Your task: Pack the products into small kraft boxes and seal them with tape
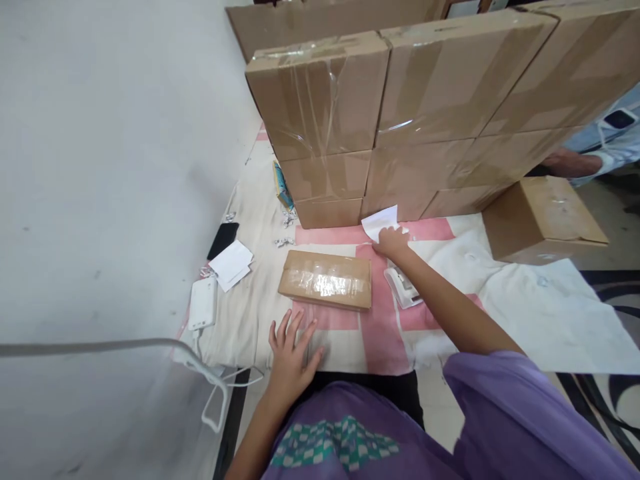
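Observation:
A small taped cardboard box (pixel 327 280) lies on the cloth-covered table in front of me. My left hand (pixel 293 357) rests near its front left corner with the fingers spread, holding nothing. Beyond the box, my right hand (pixel 393 241) is closed on a white sheet of paper (pixel 380 221), which stands up partly folded before the stacked cartons. Under my right forearm sits a white object (pixel 403 287), partly hidden, whose kind I cannot make out.
A wall of taped cartons (pixel 425 100) closes off the far side. At left lie white paper slips (pixel 233 265), a black flat item (pixel 223 240) and a white power bank (pixel 203 303) with a cable. An open carton (pixel 545 220) stands at right, near another person's arm (pixel 573 163).

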Tool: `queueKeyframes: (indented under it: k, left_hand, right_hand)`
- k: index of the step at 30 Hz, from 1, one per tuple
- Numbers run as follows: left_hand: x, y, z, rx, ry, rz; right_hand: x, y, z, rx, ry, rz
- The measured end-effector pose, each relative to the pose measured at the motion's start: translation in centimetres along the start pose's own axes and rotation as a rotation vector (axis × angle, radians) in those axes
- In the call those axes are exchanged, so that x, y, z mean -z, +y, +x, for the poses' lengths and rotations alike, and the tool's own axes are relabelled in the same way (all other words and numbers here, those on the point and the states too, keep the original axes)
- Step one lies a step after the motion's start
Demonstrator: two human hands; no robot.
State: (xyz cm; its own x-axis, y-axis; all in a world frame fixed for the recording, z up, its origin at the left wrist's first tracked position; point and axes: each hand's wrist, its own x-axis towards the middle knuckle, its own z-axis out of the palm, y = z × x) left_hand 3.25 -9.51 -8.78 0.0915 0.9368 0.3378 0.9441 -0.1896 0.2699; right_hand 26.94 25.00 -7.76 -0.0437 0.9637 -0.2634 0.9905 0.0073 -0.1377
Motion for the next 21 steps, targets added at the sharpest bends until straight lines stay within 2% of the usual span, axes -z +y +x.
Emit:
queueKeyframes:
  k: [7,9,12,15,17,19,21]
  left_hand:
    - [2.3,-0.4,4.6,0.007,0.116,-0.244]
    - [2.6,-0.3,5.9,-0.033,0.145,-0.310]
    - [2.9,0.5,7.3,-0.073,0.111,-0.447]
    - [3.1,1.2,6.8,-0.052,0.089,-0.623]
    - [3.0,1.3,5.5,0.008,0.136,-0.744]
    - [2.7,1.4,4.2,0.096,0.199,-0.825]
    - [2.4,1.6,3.7,0.139,0.237,-0.862]
  right_hand:
    - [1.4,1.6,-4.0,0.074,0.159,0.093]
    - [1.0,1.8,-4.1,0.061,0.163,0.137]
    - [0.5,1.9,-2.9,0.022,0.124,0.250]
    - [1.2,3.0,-1.6,0.021,0.116,0.424]
    - [2.1,4.3,-1.9,0.037,0.128,0.567]
    - [2.6,5.7,-3.6,0.066,0.141,0.732]
    - [2.3,6.8,-6.6,0.095,0.159,0.900]
